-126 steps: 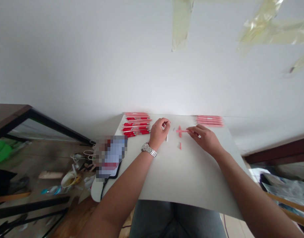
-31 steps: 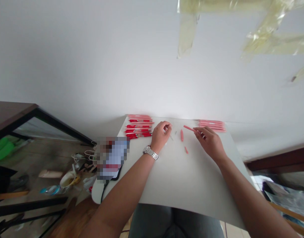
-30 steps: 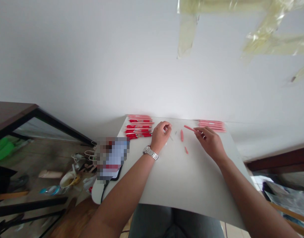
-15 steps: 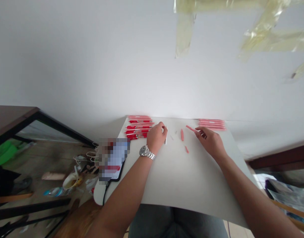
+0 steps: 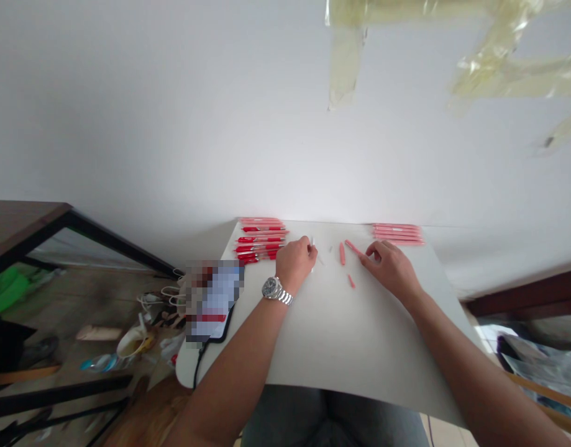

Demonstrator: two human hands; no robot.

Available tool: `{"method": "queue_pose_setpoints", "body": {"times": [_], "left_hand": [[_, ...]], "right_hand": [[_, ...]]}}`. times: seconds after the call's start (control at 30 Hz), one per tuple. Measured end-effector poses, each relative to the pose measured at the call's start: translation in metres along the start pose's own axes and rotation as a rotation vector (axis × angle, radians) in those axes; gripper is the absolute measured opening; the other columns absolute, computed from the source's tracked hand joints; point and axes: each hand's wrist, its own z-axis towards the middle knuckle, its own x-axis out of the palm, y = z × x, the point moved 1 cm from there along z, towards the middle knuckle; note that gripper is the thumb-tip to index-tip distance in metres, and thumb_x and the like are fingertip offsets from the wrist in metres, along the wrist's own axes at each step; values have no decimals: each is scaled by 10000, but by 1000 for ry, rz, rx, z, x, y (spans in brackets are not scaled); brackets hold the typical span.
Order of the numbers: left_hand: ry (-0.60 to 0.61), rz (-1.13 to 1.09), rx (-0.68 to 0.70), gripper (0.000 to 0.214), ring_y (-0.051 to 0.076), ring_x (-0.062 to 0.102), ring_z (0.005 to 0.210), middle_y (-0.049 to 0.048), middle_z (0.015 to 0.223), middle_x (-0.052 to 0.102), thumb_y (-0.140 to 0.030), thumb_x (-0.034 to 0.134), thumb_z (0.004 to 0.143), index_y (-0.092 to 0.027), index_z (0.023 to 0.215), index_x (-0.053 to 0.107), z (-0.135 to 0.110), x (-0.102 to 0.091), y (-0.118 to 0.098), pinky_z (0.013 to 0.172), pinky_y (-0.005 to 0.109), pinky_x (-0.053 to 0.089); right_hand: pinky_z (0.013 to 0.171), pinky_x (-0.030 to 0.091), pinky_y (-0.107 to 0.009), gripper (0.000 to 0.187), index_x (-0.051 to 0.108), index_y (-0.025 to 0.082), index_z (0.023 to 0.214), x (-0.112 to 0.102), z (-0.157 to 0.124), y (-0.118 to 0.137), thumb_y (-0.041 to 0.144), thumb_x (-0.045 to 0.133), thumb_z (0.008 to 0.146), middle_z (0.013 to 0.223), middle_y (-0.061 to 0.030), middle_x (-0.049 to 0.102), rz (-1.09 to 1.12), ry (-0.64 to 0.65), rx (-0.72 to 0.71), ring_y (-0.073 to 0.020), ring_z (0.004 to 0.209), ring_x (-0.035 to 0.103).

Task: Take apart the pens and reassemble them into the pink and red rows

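Observation:
My right hand (image 5: 386, 266) pinches a pink pen barrel (image 5: 353, 247), which points up and left from the fingertips. My left hand (image 5: 296, 262) has its fingers drawn together over a slim white stick (image 5: 312, 241) lying on the table; what they grip is hidden. Just right of those fingers is a thin, clear piece (image 5: 319, 257), too small to name. Between the hands lie a pink pen grip (image 5: 342, 254), a small pink cone-shaped tip (image 5: 351, 281) and a tiny pale part (image 5: 330, 249).
Red and pink pens (image 5: 261, 239) lie in a stack at the white table's (image 5: 341, 341) back left. Several pink pens (image 5: 397, 233) are lined up at the back right. A phone (image 5: 215, 304) with a cable rests on the left edge. The wall (image 5: 285, 124) rises behind.
My left hand has shifted slightly right and down, its fingers now over the white stick. My right hand has brought the pink barrel left, closer to the pink grip.

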Motion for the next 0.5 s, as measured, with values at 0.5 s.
{"method": "queue_pose_setpoints", "body": {"times": [0.5], "left_hand": [[171, 22, 50, 294, 219, 711, 825, 55, 892, 758, -433, 440, 1053, -241, 1006, 657, -4, 1, -12, 663, 297, 401]], "right_hand": [[849, 464, -405, 231, 688, 212, 905, 9, -1, 12, 398, 586, 998, 937, -102, 649, 2, 74, -169, -265, 889, 586]]}}
